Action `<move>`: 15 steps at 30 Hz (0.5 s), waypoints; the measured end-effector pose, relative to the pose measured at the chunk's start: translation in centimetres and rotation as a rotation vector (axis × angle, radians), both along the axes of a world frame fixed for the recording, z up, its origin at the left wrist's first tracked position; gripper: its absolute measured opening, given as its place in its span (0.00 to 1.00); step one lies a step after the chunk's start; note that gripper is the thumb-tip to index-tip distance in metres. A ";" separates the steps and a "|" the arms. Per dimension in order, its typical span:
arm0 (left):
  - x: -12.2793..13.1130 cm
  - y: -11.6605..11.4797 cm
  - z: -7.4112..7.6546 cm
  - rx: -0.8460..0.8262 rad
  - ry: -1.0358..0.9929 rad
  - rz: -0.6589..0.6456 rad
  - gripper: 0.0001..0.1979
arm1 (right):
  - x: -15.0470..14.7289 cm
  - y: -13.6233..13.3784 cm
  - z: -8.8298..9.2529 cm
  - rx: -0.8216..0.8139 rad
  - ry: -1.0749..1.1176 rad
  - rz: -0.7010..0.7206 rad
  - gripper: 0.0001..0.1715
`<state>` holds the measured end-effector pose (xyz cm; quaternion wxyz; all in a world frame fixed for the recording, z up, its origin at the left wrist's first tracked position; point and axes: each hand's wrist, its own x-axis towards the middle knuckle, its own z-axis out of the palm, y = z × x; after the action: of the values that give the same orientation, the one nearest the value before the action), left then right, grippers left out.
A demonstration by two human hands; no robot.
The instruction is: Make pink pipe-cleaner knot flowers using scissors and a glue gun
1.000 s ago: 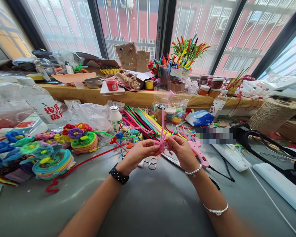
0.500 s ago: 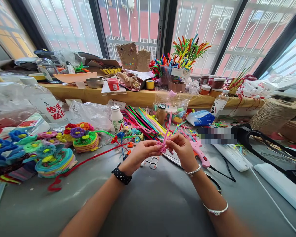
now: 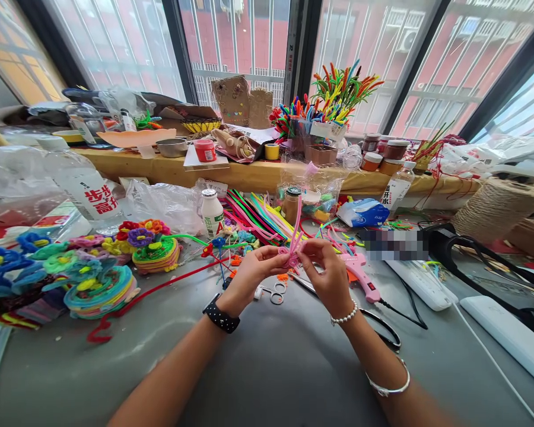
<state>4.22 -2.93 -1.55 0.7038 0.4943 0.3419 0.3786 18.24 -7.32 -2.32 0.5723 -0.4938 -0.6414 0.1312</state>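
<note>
Both hands meet over the middle of the grey table around pink pipe cleaners, looped at the bottom with straight ends standing up. My left hand, wrist in a black dotted watch band, pinches the looped part from the left. From the right, my right hand closes its thumb and fingers on the same piece. Exactly which strand each fingertip presses is hidden. Below the hands lie small scissors. A larger pair of black-handled scissors lies partly under my right wrist.
Pipe-cleaner flowers crowd the left. A bundle of coloured pipe cleaners lies behind the hands, beside a white bottle and a brown jar. To the right are a pink glue gun, a white power strip and twine.
My right hand has shifted slightly left and down, closer to my left hand. The upright pink ends now lean less to the right.
</note>
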 end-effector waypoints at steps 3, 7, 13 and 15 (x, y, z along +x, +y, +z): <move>0.0 0.0 0.0 0.000 -0.013 -0.001 0.11 | -0.1 0.0 -0.2 0.034 -0.053 -0.048 0.06; 0.0 -0.1 0.2 0.010 -0.009 0.009 0.11 | 0.0 0.0 -0.4 0.103 -0.181 -0.103 0.06; 0.1 -0.1 0.4 0.005 0.026 -0.010 0.11 | 0.1 0.2 -0.6 0.141 -0.262 -0.146 0.09; 0.1 -0.1 0.4 0.007 0.050 -0.025 0.12 | 0.0 0.2 -0.6 0.161 -0.242 -0.153 0.12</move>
<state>4.31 -3.07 -1.16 0.6980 0.5102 0.3518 0.3587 18.27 -7.13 -2.90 0.5370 -0.5060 -0.6745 -0.0250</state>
